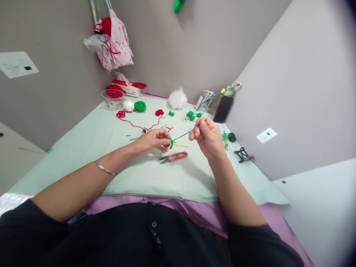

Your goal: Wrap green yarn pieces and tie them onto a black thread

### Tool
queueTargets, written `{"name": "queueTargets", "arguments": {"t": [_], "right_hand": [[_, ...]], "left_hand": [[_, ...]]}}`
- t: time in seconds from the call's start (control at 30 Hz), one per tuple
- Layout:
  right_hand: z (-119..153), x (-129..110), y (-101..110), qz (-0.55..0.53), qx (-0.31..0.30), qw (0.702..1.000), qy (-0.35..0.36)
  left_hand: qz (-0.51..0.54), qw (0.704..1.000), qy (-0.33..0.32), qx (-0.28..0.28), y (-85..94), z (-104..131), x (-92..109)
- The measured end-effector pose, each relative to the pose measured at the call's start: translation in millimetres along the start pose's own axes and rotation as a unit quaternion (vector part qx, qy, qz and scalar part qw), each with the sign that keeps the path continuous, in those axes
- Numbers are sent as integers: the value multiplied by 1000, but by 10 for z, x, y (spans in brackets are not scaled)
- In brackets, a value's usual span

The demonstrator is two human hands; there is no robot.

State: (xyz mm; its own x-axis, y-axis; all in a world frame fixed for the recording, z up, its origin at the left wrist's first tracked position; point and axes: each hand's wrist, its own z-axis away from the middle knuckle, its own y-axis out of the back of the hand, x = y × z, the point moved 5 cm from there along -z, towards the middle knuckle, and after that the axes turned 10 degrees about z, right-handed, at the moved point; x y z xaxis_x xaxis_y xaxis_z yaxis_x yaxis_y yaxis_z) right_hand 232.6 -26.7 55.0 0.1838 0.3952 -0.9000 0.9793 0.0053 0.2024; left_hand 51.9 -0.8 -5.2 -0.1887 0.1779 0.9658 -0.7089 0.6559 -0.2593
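My left hand (157, 140) pinches a small crocheted piece (170, 143) in green, with some red and white, near the middle of the table. From it a taut green yarn (182, 136) runs up and right to my right hand (207, 135), whose fingers are closed on the strand. The right hand is raised higher than the left, palm side partly showing. Just below the crocheted piece lie orange-handled thread snips (175, 157), blades pointing left. A yellow-handled hook (178, 144) shows behind the piece, partly hidden by it.
Across the pale green cloth (139, 181) are a green yarn ball (140, 106), a white ball (128, 105), a plastic tub (112, 102), white stuffing (178, 99), red yarn (159, 112) and green pieces (191, 115). A phone (223, 109) and black stand (243, 154) are at right.
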Motion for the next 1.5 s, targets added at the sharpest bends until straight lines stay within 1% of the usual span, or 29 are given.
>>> {"name": "queueTargets", "arguments": {"t": [0.1, 0.13, 0.17, 0.23, 0.3, 0.37, 0.43, 0.53, 0.6, 0.7, 1.0, 1.17, 1.33, 1.5], "right_hand": [[-51, -16, 180, -3, 96, 995, 38], [-57, -17, 208, -2, 109, 993, 48], [-58, -18, 214, 4, 111, 992, 58], [-47, -22, 178, 34, 88, 993, 73], [-19, -19, 99, 83, 47, 993, 76], [19, -20, 12, 147, 8, 986, 82], [58, -39, -67, 234, -20, 965, 113], [102, -59, -143, 363, -36, 914, 177], [114, -47, -162, 406, -40, 891, 202], [119, -22, -166, 424, -45, 878, 216], [119, -26, -170, 435, -52, 871, 220], [131, -19, -198, 436, -56, 870, 225], [144, -1, -256, 414, -63, 881, 219], [125, 60, -274, 393, -48, 902, 173]], "left_hand": [[-8, 1000, -9, 1, 3, 9, 42], [-10, 1000, -14, 2, 8, 12, 54], [-11, 1000, -18, 2, 16, 14, 60], [-14, 1000, -24, 4, 36, 14, 56], [-14, 1000, -25, 5, 56, 10, 38], [-7, 1000, -29, 7, 67, 6, 25], [-2, 999, -36, 8, 64, 8, 32], [-13, 999, -49, 10, 41, 23, 76], [-25, 998, -56, 12, 26, 35, 107], [-32, 998, -60, 12, 17, 43, 127], [-41, 997, -65, 11, 21, 44, 128], [-42, 997, -59, -3, 2, 49, 126], [-51, 997, -53, -11, -5, 52, 117], [-40, 998, -47, -22, 9, 35, 65]]}}
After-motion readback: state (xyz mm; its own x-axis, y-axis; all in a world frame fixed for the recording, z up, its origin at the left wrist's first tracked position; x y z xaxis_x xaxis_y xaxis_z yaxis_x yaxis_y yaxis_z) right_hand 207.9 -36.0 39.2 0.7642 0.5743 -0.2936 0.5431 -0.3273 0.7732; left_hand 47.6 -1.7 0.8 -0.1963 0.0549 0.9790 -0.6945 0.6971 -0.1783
